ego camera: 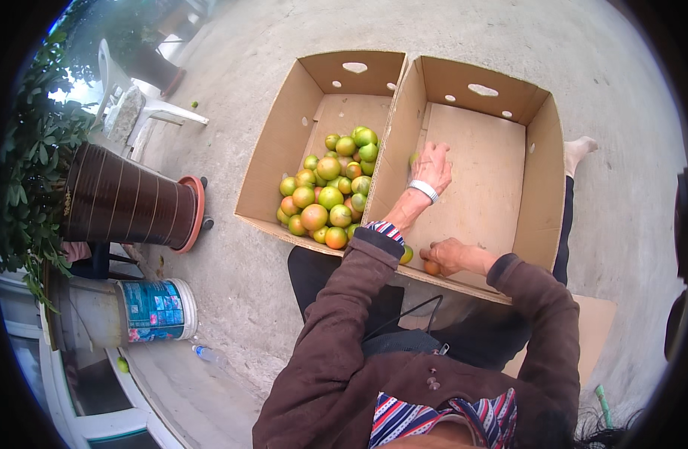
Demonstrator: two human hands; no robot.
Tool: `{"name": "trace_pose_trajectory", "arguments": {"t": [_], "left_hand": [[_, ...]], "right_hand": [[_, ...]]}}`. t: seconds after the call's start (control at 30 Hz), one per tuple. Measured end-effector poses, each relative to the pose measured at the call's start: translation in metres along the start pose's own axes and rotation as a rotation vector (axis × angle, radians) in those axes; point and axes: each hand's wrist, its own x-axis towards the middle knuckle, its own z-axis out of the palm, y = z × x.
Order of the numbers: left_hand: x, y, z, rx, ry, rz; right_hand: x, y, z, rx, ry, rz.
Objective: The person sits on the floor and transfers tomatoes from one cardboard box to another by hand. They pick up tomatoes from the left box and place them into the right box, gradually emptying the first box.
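Note:
Two brown cardboard boxes with no lids sit side by side before me. In the right-hand box (476, 168), my left hand (432, 167) reaches in palm down, a metal-banded watch on its wrist. A green tomato (413, 158) shows at its left edge, partly hidden; whether the fingers hold it is unclear. Near that box's front wall, my right hand (449, 255) has its fingers around an orange tomato (432, 267). A yellow-green tomato (406, 255) lies close by in the front left corner. The left-hand box (271, 168) holds a pile of green and orange tomatoes (330, 197).
To the left stand a dark brown potted plant (130, 196) on a wheeled saucer, a white plastic chair (136, 106) and a bucket (156, 310) with a printed label. A plastic bottle (209, 354) lies below. Flat cardboard (594, 325) is at my right.

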Motion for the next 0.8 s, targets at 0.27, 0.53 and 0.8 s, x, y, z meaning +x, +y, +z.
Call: {"name": "trace_pose_trajectory", "arguments": {"t": [0.27, 0.53, 0.8], "left_hand": [[0.002, -0.007, 0.003, -0.035, -0.220, -0.187], [0.011, 0.007, -0.002, -1.006, -0.688, -0.683], [0.012, 0.004, -0.013, -1.472, -0.534, -0.372]], "right_hand": [[-0.026, 0.038, -0.071, -0.054, 0.421, 0.318], [-0.061, 0.031, -0.121, 0.169, 0.960, 0.428], [-0.066, 0.021, -0.134, 0.287, 1.173, 0.357]]}}
